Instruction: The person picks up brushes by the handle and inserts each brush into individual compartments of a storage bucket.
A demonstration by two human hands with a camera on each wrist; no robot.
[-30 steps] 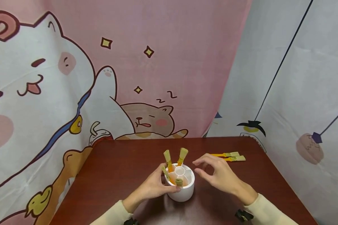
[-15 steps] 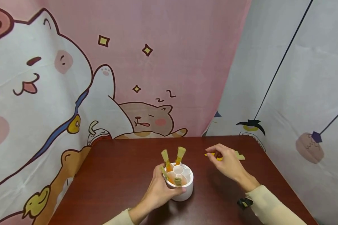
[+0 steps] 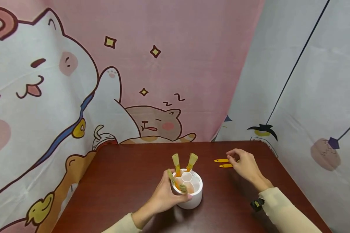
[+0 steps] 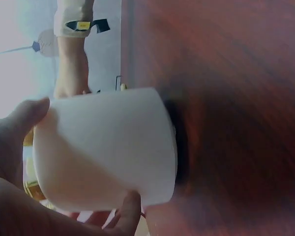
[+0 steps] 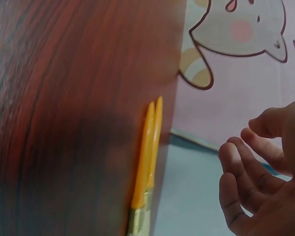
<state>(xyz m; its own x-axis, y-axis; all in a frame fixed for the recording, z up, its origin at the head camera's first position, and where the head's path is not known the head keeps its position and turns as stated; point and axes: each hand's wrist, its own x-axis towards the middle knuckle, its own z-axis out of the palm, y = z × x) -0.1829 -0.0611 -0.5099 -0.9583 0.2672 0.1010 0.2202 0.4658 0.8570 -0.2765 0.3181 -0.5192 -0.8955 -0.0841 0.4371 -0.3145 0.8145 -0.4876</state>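
Observation:
A white round holder [image 3: 193, 200] with several compartments stands on the table, gripped at its left side by my left hand [image 3: 160, 198], thumb across the front. In the left wrist view its smooth wall [image 4: 108, 147] fills the middle. Several brushes with orange handles stand in it, pale bristles [image 3: 193, 159] upward. To the right, my right hand [image 3: 246, 165] hovers over two more brushes lying on the table, fingers loosely bent and holding nothing. Their orange handles [image 3: 221, 160] show in the head view; the hand hides the bristles. In the right wrist view these brushes [image 5: 143, 162] lie apart from the fingers.
The dark red-brown table [image 3: 128, 171] ends at the back against a pink printed cloth [image 3: 192, 64] with cartoon cats. A pale grey cloth [image 3: 294, 97] hangs along the right side.
My right hand has moved right, away from the holder, and now hovers over the two lying brushes. My left hand has kept its grip on the holder, which stays in place.

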